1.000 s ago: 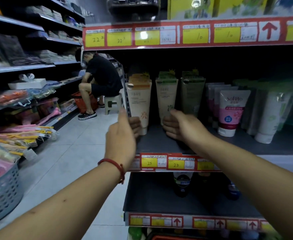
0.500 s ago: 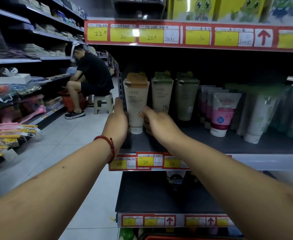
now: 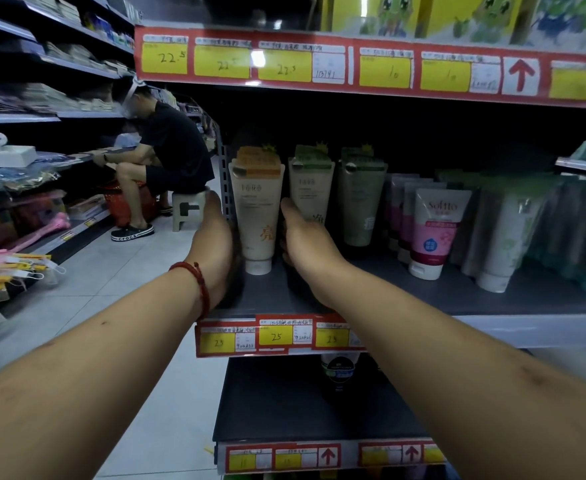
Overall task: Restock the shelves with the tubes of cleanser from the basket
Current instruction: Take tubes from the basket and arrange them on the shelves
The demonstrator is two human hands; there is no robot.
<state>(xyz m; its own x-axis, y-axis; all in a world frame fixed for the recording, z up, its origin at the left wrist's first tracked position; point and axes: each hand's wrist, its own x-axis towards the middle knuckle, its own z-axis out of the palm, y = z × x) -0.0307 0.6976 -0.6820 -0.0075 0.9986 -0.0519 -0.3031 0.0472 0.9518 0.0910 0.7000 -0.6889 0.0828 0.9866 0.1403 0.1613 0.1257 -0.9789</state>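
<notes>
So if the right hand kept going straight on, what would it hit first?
Most likely the green-topped tube, which stands right behind the fingertips of the right hand. Depth is unclear, though: it might slip into the gap between that tube and the orange-topped tube.

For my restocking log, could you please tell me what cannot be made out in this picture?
Head view: fingers of the left hand and right hand hidden by the hands' own backs; grip on the orange-topped tube unclear.
Basket: outside the frame.
Tubes at the right edge: blurred, labels unreadable.
Bottle on the lower shelf: top hidden by the price strip.
</notes>
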